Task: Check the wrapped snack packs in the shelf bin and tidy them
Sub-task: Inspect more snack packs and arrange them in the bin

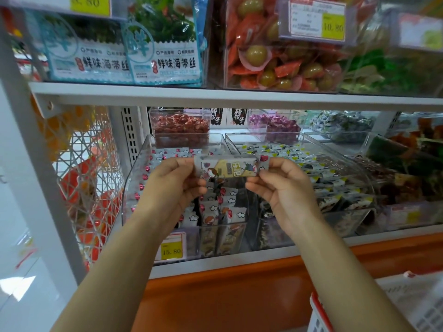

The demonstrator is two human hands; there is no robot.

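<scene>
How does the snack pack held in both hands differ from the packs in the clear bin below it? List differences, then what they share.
The held pack lies sideways; the binned packs mostly stand on end. The held pack is raised over the clear bin, pinched at its ends by the left hand and right hand; the binned packs sit untouched. Both wear the same pale cartoon wrapper.

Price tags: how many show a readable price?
3: 8.80 tag top left, 10.80 tag upper right, 15.80 tag below the left hand. Blurred tags at right are unreadable.
</scene>
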